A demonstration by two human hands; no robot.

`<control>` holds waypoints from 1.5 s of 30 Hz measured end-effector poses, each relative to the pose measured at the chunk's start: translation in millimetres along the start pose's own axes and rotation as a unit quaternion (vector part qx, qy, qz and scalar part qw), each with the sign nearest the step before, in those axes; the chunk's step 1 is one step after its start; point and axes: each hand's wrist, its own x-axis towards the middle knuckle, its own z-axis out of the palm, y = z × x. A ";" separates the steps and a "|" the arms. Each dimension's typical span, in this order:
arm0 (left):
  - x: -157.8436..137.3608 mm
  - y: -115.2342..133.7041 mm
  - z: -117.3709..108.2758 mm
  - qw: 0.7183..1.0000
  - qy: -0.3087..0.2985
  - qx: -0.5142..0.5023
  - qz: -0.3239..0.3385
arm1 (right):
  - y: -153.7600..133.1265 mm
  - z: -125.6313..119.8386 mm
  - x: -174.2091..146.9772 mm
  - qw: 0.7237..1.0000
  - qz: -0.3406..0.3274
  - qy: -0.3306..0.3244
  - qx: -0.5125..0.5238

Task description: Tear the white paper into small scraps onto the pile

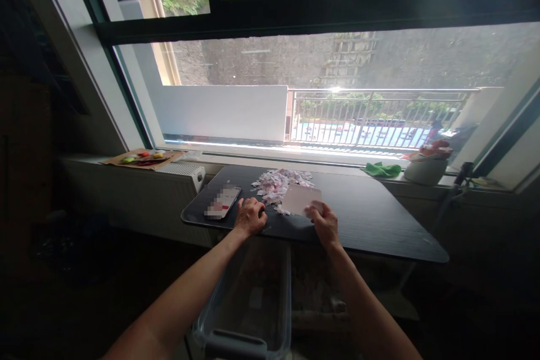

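In the head view my right hand pinches a pale, flat card by its right edge, tilted just above the table. A heap of small, pale pinkish-white paper-like pieces lies behind the card, partly covered by it. My left hand is by the front edge of the dark table, left of the card, with its fingers curled in. Whatever those fingers may hold is hidden. Just left of that hand lies a phone, its screen blurred out.
Below the table's front edge stands a clear plastic bin. A radiator adjoins the table on the left, and cardboard with colourful items lies on the sill. On the right sill are a green cloth and a pale pot.
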 end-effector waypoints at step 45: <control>0.3 -1.5 3.0 1.000 0.012 -0.017 0.012 | 0.2 -1.9 -4.5 0.999 -0.013 -0.047 0.005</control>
